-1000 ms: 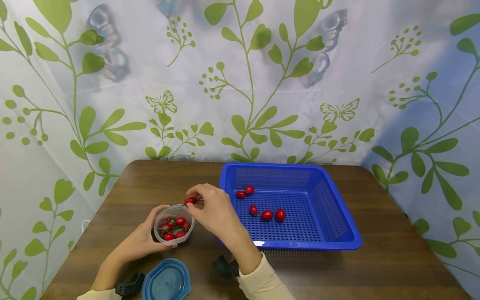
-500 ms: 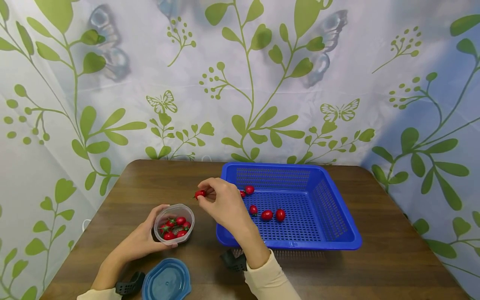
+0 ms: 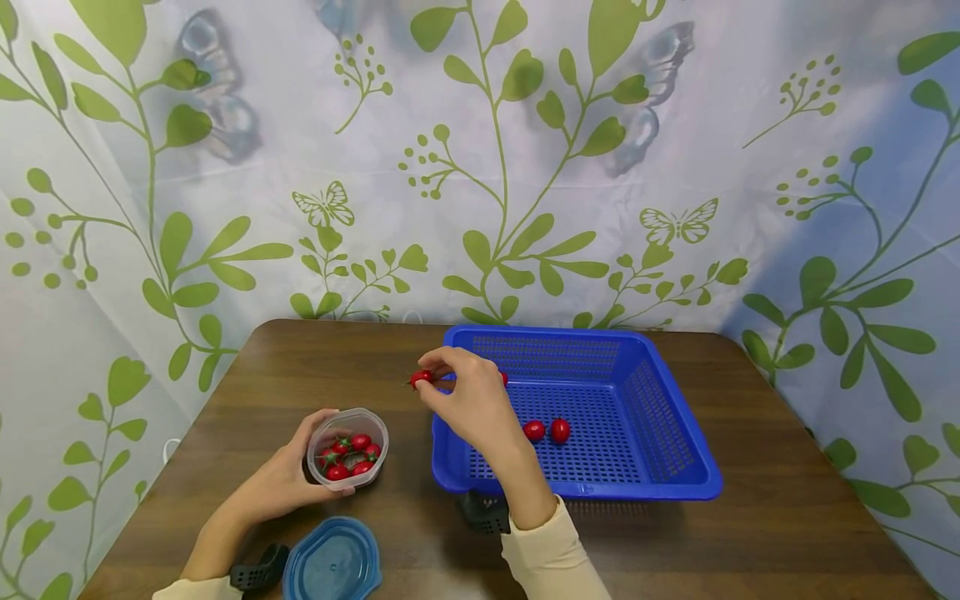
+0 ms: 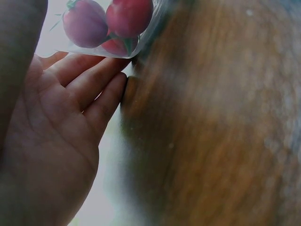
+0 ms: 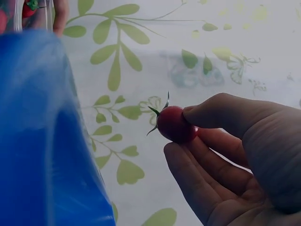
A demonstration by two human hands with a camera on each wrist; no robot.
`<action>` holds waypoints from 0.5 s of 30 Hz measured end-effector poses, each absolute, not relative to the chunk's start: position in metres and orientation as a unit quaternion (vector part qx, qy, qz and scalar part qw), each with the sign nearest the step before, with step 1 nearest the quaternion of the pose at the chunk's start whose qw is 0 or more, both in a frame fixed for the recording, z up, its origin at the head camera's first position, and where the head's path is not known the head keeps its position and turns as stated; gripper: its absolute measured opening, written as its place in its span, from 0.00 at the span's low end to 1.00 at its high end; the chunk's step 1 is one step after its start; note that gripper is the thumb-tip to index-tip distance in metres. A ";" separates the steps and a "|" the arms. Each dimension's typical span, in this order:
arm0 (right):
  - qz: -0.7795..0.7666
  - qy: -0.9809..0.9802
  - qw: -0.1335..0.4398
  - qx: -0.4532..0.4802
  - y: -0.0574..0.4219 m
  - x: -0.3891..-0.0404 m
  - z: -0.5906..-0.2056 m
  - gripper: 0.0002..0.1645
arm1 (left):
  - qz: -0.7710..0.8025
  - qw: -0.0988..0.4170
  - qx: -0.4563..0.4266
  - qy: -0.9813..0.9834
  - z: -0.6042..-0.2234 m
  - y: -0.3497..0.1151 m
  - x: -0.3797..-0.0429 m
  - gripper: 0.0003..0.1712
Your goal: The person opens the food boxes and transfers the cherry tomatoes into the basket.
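My right hand pinches one cherry tomato between thumb and fingertips, its green stem end pointing outward. In the head view that hand is over the left rim of the blue basket, hiding part of its inside. Two cherry tomatoes show plainly on the basket floor, and a bit of another peeks out beside the hand. My left hand grips a clear plastic container from its left side, thumb and fingers around the wall. Several cherry tomatoes with green stems lie inside it.
A blue lid lies on the brown wooden table in front of the container. Behind the table hangs a white cloth printed with green leaves and butterflies. Dark straps circle the wrists.
My right hand has carried the tomato away from the container, up and to the right, to the basket's left rim. My left hand and the container have stayed in place.
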State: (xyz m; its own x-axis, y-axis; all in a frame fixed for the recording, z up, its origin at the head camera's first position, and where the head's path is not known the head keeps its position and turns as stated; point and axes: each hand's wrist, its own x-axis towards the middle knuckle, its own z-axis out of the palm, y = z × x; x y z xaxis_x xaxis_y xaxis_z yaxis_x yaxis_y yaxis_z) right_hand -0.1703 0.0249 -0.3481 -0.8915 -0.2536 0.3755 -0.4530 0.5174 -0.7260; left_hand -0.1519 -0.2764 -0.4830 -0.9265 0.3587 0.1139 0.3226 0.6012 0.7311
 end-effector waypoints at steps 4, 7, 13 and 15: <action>0.438 -0.869 0.117 0.197 0.029 -0.171 -0.347 0.11 | 0.401 0.020 0.191 0.896 -0.483 -0.277 -0.152 0.62; 0.441 -0.867 0.121 0.197 0.033 -0.172 -0.346 0.11 | 0.400 0.022 0.189 0.897 -0.484 -0.276 -0.152 0.62; 0.451 -0.864 0.120 0.189 0.039 -0.174 -0.345 0.11 | 0.401 0.024 0.188 0.896 -0.484 -0.276 -0.152 0.62; 0.452 -0.864 0.121 0.185 0.042 -0.174 -0.344 0.11 | 0.401 0.024 0.188 0.897 -0.484 -0.276 -0.152 0.62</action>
State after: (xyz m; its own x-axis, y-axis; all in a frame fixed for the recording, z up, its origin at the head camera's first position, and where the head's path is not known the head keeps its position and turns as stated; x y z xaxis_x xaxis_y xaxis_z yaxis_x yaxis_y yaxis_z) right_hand -0.1744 0.0419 -0.3443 -0.9026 -0.2104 0.3756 -0.4285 0.5230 -0.7368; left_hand -0.1519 -0.2759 -0.4839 -0.9283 0.3560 0.1071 0.3173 0.6086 0.7272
